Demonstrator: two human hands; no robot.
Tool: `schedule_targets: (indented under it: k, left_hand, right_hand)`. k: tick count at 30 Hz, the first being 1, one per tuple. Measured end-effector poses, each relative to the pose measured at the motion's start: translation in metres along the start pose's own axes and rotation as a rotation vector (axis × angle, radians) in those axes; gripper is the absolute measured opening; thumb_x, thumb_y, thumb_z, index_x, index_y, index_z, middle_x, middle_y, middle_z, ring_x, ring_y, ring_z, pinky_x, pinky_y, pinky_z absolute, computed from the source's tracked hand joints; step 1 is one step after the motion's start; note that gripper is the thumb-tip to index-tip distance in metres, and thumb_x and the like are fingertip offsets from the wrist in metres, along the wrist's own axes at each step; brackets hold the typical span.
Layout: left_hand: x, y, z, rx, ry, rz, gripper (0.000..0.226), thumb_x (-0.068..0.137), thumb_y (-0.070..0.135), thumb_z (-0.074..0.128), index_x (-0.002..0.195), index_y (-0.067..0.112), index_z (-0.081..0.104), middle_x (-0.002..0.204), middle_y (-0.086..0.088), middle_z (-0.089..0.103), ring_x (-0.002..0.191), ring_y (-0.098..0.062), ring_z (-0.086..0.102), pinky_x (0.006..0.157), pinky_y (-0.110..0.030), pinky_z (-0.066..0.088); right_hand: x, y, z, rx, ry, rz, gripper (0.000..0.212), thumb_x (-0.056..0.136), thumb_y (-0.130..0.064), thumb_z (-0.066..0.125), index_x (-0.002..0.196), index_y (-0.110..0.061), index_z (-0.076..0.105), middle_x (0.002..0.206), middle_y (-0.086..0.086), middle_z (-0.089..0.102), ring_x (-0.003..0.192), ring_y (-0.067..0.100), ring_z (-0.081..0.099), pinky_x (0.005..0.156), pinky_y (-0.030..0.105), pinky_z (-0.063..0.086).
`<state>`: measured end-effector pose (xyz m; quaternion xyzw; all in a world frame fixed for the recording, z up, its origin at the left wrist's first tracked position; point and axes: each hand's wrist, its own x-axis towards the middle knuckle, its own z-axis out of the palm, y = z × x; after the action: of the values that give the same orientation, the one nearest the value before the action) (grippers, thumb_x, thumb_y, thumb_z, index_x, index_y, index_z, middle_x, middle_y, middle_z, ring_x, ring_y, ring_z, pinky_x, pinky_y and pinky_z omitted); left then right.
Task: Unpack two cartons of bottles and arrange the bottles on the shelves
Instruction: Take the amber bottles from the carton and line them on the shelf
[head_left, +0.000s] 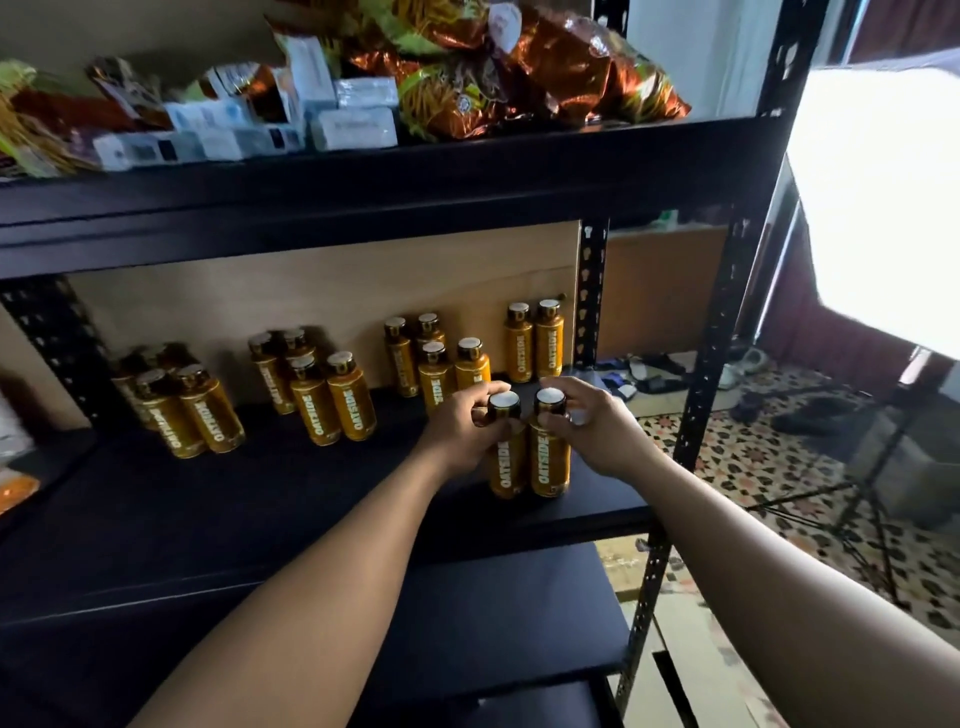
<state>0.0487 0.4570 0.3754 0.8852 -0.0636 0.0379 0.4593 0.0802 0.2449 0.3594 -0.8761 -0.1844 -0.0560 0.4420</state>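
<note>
Your left hand (470, 423) and right hand (589, 423) each pinch a bottle neck: two bottles (549, 457) touching, near the shelf (260, 499) front edge.

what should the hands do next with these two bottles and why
Probably push both back, up to the rear pair. The left hand grips the left bottle and the right hand the right bottle near the shelf front; the other clusters look like fours, the rear pair is only two.
</note>
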Motion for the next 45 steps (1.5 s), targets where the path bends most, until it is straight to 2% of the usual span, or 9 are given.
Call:
schedule_targets:
  k: [3, 6, 12, 17, 21, 26, 32, 39, 45]
  left_hand:
    - [0.011, 0.003, 0.003, 0.013, -0.03, 0.011, 0.06, 0.089, 0.042, 0.074, 0.143, 0.032, 0.051, 0.146, -0.002, 0.052, 0.13, -0.023, 0.052, 0.091, -0.032, 0.05]
    - [0.02, 0.005, 0.004, -0.002, -0.065, 0.013, 0.063, 0.086, 0.043, 0.077, 0.142, 0.031, 0.052, 0.145, -0.004, 0.054, 0.131, -0.027, 0.053, 0.103, -0.046, 0.05]
    - [0.033, 0.006, 0.003, 0.095, -0.08, 0.041, 0.067, 0.087, 0.045, 0.075, 0.146, 0.025, 0.051, 0.147, -0.002, 0.053, 0.129, -0.026, 0.054, 0.087, -0.029, 0.046]
    - [0.044, 0.011, -0.005, 0.229, -0.136, 0.061, 0.063, 0.09, 0.04, 0.072, 0.146, 0.021, 0.05, 0.144, -0.005, 0.057, 0.121, -0.023, 0.059, 0.087, -0.031, 0.049]
    - [0.053, 0.012, -0.001, 0.264, -0.118, 0.069, 0.06, 0.092, 0.038, 0.07, 0.146, 0.023, 0.05, 0.144, -0.003, 0.057, 0.118, -0.021, 0.059, 0.083, -0.028, 0.046]
    - [0.072, 0.017, 0.006, 0.277, -0.09, 0.071, 0.058, 0.094, 0.036, 0.069, 0.147, 0.022, 0.049, 0.143, -0.003, 0.057, 0.119, -0.021, 0.059, 0.085, -0.028, 0.043]
    - [0.106, 0.017, 0.014, 0.248, -0.066, 0.037, 0.059, 0.092, 0.038, 0.07, 0.146, 0.025, 0.05, 0.142, -0.001, 0.058, 0.12, -0.02, 0.059, 0.087, -0.029, 0.044]
    - [0.133, 0.015, 0.024, 0.245, -0.055, 0.03, 0.06, 0.092, 0.041, 0.07, 0.146, 0.026, 0.049, 0.145, -0.002, 0.055, 0.124, -0.024, 0.057, 0.099, -0.04, 0.049]
    - [0.143, 0.014, 0.027, 0.237, -0.067, 0.033, 0.059, 0.092, 0.041, 0.069, 0.146, 0.026, 0.049, 0.15, -0.002, 0.05, 0.127, -0.025, 0.055, 0.101, -0.038, 0.046]
  right_hand:
    - [0.002, 0.004, -0.008, -0.037, 0.003, 0.035, 0.054, 0.095, -0.035, 0.069, 0.146, -0.033, 0.052, 0.133, -0.002, 0.065, 0.116, 0.018, 0.063, 0.086, 0.031, 0.051]
    - [0.004, 0.007, -0.015, -0.067, -0.014, 0.041, 0.053, 0.094, -0.038, 0.069, 0.145, -0.036, 0.053, 0.136, -0.002, 0.064, 0.12, 0.019, 0.062, 0.095, 0.039, 0.053]
    - [0.011, 0.012, -0.019, -0.113, 0.023, 0.027, 0.054, 0.09, -0.043, 0.073, 0.141, -0.036, 0.058, 0.131, -0.003, 0.065, 0.115, 0.017, 0.062, 0.09, 0.038, 0.052]
    - [0.016, 0.016, -0.014, -0.182, 0.029, 0.031, 0.055, 0.092, -0.047, 0.069, 0.143, -0.037, 0.053, 0.131, -0.004, 0.065, 0.118, 0.017, 0.062, 0.091, 0.039, 0.055]
    - [0.023, 0.016, -0.013, -0.21, 0.057, 0.064, 0.056, 0.096, -0.04, 0.067, 0.148, -0.034, 0.049, 0.136, 0.001, 0.063, 0.123, 0.02, 0.059, 0.093, 0.036, 0.052]
    - [0.041, 0.014, -0.018, -0.263, 0.051, 0.067, 0.051, 0.1, -0.032, 0.063, 0.148, -0.028, 0.049, 0.131, 0.007, 0.065, 0.118, 0.025, 0.061, 0.087, 0.035, 0.051]
    - [0.08, 0.021, -0.031, -0.284, 0.018, 0.118, 0.041, 0.095, -0.029, 0.068, 0.135, -0.03, 0.06, 0.12, 0.002, 0.07, 0.107, 0.024, 0.065, 0.079, 0.032, 0.05]
    - [0.095, 0.033, -0.03, -0.284, 0.096, 0.157, 0.053, 0.097, -0.027, 0.066, 0.148, -0.029, 0.052, 0.136, 0.005, 0.062, 0.117, 0.025, 0.062, 0.092, 0.037, 0.054]
    - [0.096, 0.037, -0.025, -0.235, 0.15, 0.171, 0.056, 0.099, -0.03, 0.065, 0.152, -0.029, 0.046, 0.146, 0.006, 0.057, 0.125, 0.025, 0.058, 0.096, 0.036, 0.05]
